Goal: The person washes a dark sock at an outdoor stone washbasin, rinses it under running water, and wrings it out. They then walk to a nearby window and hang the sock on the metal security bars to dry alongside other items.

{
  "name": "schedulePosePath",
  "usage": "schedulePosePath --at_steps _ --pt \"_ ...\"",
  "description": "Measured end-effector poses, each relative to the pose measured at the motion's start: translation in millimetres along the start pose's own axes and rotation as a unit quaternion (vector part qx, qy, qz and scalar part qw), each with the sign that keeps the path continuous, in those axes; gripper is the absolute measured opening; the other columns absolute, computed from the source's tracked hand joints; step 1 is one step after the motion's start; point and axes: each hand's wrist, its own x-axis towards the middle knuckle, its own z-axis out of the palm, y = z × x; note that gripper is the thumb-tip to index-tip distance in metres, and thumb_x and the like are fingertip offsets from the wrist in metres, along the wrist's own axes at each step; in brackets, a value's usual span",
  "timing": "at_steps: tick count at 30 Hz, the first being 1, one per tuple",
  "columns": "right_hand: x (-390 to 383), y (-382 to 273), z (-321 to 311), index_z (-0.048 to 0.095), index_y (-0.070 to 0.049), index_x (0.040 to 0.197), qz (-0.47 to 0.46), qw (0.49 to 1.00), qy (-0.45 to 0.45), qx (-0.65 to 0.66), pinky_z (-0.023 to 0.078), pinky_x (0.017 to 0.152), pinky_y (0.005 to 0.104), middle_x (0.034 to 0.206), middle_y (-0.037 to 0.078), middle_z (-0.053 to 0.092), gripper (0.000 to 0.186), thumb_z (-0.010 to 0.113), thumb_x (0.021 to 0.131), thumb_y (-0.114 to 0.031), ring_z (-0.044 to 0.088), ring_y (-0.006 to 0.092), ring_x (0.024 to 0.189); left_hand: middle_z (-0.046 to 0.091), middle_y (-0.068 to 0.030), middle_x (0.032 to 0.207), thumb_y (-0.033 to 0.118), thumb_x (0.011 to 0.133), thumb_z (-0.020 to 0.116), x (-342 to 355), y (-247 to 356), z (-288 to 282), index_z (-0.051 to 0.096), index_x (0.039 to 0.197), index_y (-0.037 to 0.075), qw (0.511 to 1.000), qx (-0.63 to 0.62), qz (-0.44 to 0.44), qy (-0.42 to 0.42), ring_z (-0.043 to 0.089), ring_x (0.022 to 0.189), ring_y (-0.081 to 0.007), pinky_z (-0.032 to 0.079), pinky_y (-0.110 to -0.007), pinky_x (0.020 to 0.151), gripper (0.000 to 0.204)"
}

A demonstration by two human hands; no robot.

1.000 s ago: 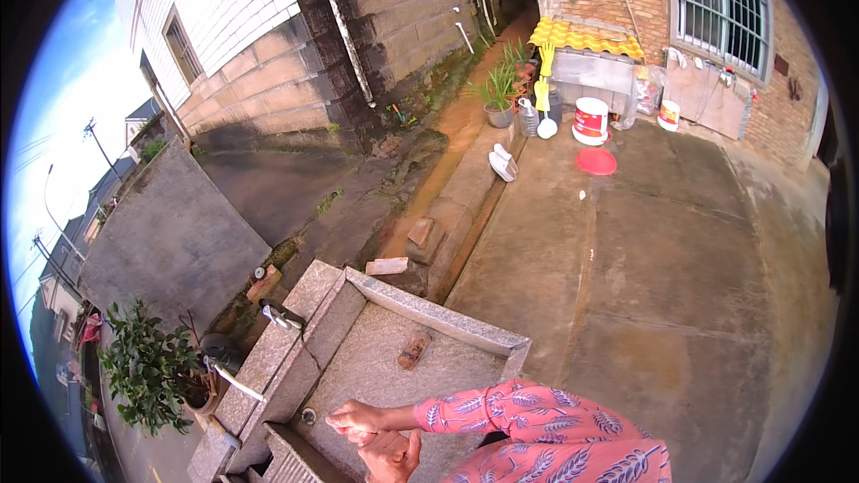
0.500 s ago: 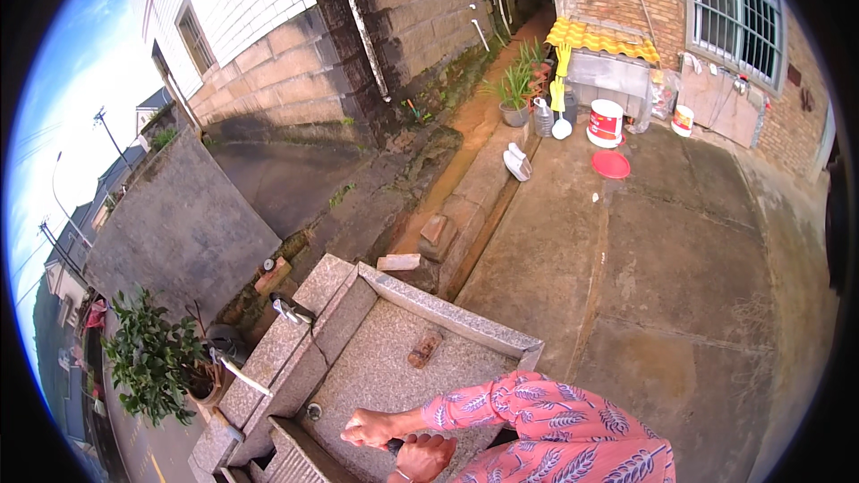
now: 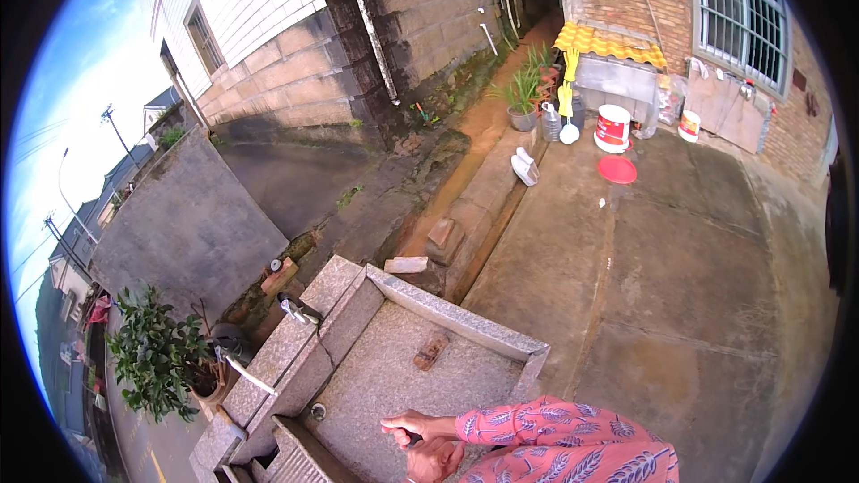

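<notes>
A person's two bare hands meet at the bottom centre of the frame, over a speckled grey stone basin (image 3: 376, 367); the right hand (image 3: 410, 426) reaches in from a pink sleeve (image 3: 546, 425) with a dark leaf pattern, and the left hand (image 3: 434, 460) is bent just below it. The hands are close together with fingers curled, and a small dark shape (image 3: 413, 437) shows between them at the bottom centre; whether either hand grips it, and what it is, cannot be told. A brown block (image 3: 430, 351) lies on the basin floor above and slightly right of the hands, near the middle of the frame, well apart from them. To the left of the hands is a round drain (image 3: 318, 411), and further down, at the lower left, a ribbed stone slab (image 3: 307, 456). A metal tap (image 3: 299, 310) stands on the basin's left ledge, with a leafy potted plant (image 3: 157, 353) beyond it. In the upper right, a white and red bucket (image 3: 613, 128) stands on concrete (image 3: 676, 250) behind a flat red disc (image 3: 616, 169), with white shoes (image 3: 525, 166) to their left
</notes>
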Motion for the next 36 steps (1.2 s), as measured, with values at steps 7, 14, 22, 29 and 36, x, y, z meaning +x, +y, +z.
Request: schedulePosePath --at_steps 7,14,22,29,36 --pt "51.5 113.5 -72.4 0.048 -0.004 0.095 -0.066 0.990 -0.091 0.080 0.041 0.070 0.0303 0.083 0.002 0.051 0.040 0.040 0.084 -0.042 0.048 0.0133 0.082 0.053 -0.0045 0.052 0.012 0.074 0.058 -9.2 -13.6 -45.9 0.050 0.069 0.003 0.737 -0.503 -0.296 0.341 0.052 0.046 -0.0125 0.042 -0.026 0.047 0.014" --pt "28.4 97.1 -57.9 0.051 -0.007 0.088 -0.025 0.995 -0.005 0.101 0.045 0.064 0.0347 0.085 0.006 0.055 0.032 0.052 0.079 -0.038 0.053 0.0154 0.075 0.053 -0.0045 0.062 0.003 0.077 0.047 -29.6 -14.3 -40.5 0.042 0.106 0.000 0.666 -0.570 -0.343 0.337 0.049 0.051 -0.0088 0.041 -0.022 0.050 0.030" --pt "-28.9 -36.5 33.5 0.054 -0.007 0.068 -0.069 0.972 0.185 -0.127 0.041 0.054 0.0272 0.065 0.004 0.057 0.028 0.055 0.079 -0.033 0.053 0.0135 0.058 0.047 -0.0133 0.106 0.013 0.084 0.041 -55.9 -4.8 1.0 0.027 0.125 -0.002 0.446 -0.742 -0.379 0.327 0.050 0.089 -0.0192 0.042 -0.030 0.078 0.045" --pt "-49.2 -75.2 81.7 0.052 0.001 0.067 -0.289 0.814 -0.007 -0.504 0.042 0.052 0.0342 0.059 0.013 0.057 0.047 0.050 0.077 -0.044 0.055 0.0214 0.053 0.057 -0.0118 0.091 0.036 0.086 0.042 -69.4 1.6 -1.2 0.045 0.104 -0.005 0.323 -0.890 -0.280 0.160 0.057 0.079 -0.0209 0.046 -0.031 0.071 0.045" --pt "-78.5 -66.7 110.9 0.040 -0.002 0.061 -0.360 0.581 -0.291 -0.670 0.038 0.052 0.0368 0.059 0.011 0.043 0.050 0.048 0.075 -0.050 0.047 0.0277 0.061 0.059 -0.0126 0.076 0.035 0.084 0.044 -96.4 -1.6 9.7 0.048 0.096 -0.002 0.274 -0.938 -0.198 0.079 0.058 0.063 -0.0232 0.049 -0.031 0.056 0.039"
